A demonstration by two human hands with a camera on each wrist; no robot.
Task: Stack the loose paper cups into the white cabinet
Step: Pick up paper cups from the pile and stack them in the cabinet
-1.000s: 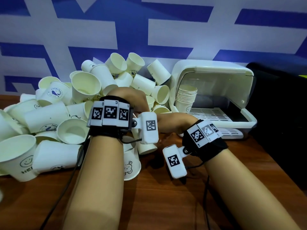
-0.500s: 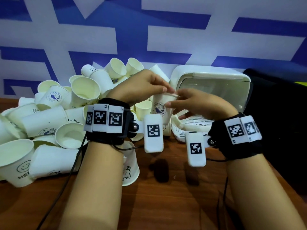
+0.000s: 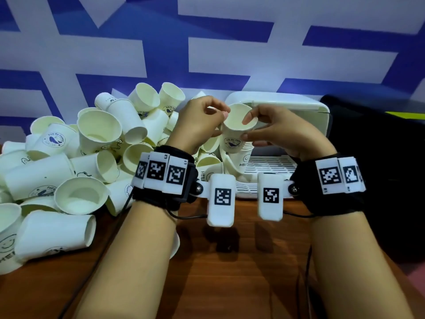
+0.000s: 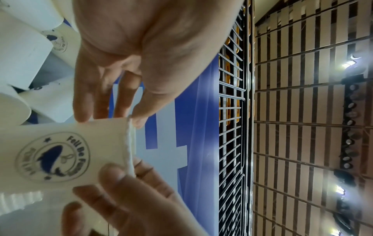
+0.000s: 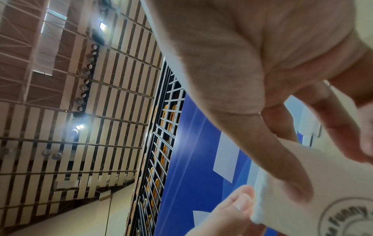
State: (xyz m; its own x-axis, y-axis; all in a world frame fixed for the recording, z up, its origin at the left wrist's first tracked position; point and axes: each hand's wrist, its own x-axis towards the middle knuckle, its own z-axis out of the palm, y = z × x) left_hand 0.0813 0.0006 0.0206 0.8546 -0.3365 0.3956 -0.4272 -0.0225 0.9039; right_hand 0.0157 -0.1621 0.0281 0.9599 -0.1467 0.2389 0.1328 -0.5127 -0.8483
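Note:
A white paper cup (image 3: 233,137) with a blue whale logo is held upright in the air before the white cabinet (image 3: 287,104). My left hand (image 3: 219,122) pinches its rim on the left. On the right side, my right hand (image 3: 247,127) pinches the rim between thumb and fingers. The left wrist view shows the cup (image 4: 60,151) with my left hand (image 4: 111,119) at its rim. The right wrist view shows the cup (image 5: 333,191) under my right hand (image 5: 331,172). A stack of cups (image 3: 245,161) stands inside the cabinet, partly hidden by the held cup.
A big pile of loose paper cups (image 3: 80,157) covers the left of the wooden table (image 3: 230,284). The cabinet's slatted tray (image 3: 271,164) lies behind my right wrist. A black object (image 3: 379,157) stands on the right.
Both hands have risen from the pile with one cup. It has come up in front of the cabinet and its mouth now tips toward me.

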